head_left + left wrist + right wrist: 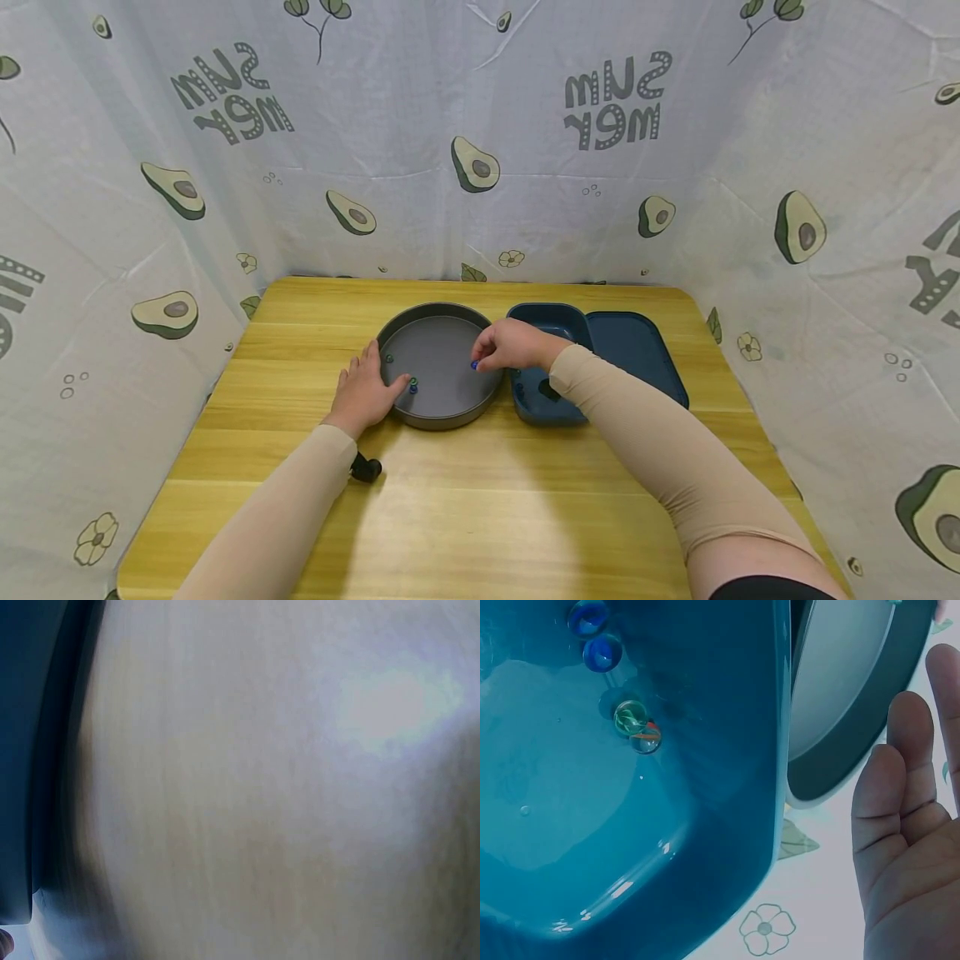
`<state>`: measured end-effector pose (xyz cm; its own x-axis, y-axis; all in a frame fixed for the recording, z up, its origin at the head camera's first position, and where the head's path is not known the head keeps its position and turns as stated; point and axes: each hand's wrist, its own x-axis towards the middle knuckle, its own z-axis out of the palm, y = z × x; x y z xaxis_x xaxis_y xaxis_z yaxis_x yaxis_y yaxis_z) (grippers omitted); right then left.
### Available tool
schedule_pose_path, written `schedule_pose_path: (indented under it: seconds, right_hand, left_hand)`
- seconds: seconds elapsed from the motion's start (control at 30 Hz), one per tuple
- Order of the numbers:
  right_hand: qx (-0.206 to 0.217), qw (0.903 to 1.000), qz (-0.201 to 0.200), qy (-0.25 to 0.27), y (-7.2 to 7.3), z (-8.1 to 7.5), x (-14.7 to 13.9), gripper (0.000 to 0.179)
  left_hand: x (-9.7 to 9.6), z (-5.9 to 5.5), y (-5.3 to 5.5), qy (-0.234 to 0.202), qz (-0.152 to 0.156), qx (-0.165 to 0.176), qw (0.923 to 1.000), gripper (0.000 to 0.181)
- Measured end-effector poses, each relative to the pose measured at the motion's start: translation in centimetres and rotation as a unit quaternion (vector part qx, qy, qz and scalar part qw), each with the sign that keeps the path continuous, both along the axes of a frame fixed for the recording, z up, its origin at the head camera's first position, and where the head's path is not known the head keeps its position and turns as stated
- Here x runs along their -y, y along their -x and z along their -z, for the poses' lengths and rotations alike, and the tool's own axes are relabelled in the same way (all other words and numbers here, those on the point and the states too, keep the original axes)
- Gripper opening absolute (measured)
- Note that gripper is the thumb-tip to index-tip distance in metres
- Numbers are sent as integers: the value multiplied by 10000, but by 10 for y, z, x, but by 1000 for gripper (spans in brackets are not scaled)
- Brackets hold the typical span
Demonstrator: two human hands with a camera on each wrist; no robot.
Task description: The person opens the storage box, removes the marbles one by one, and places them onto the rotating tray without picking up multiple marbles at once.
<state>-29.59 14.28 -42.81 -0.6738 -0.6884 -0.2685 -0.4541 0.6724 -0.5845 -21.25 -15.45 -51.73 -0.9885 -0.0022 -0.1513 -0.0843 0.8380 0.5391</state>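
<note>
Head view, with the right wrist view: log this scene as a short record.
left hand: rests at the rim of a round grey pan
right hand: pinches a small round blue marble over the pan
pan contents: small green and blue marbles
right of pan: glossy blue container holding glass marbles
far right: flat dark-blue panel
surface: yellow wood-grain table

Your left hand (366,393) is extended, thumb spread wide; your right hand (513,343) points inward, thumb and fingers pinched.
</note>
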Motion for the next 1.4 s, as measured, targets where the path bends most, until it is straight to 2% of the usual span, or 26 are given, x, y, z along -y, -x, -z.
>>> schedule_pose_path:
  seconds: [0.47,0.77,0.97,1.17,1.4]
  right_hand:
    - [-7,10000,21,53,-1,1,1,9]
    - [42,10000,32,5,-1,-1,-2,32]
    - [-54,9999,66,-71,1,-1,-16,30]
    - [-19,9993,85,-357,0,-2,-44,21]
    - [19,9937,-82,-1115,-4,5,-66,16]
  left_hand:
    - [0,-1,-1,-8,7,4,10000,101]
    - [0,0,0,-26,17,-12,10000,101]
    - [-1,-3,-2,-47,1,13,10000,101]
    - [-1,-4,-3,-36,-8,18,10000,101]
    - [-1,-5,-3,-41,10,-19,10000,100]
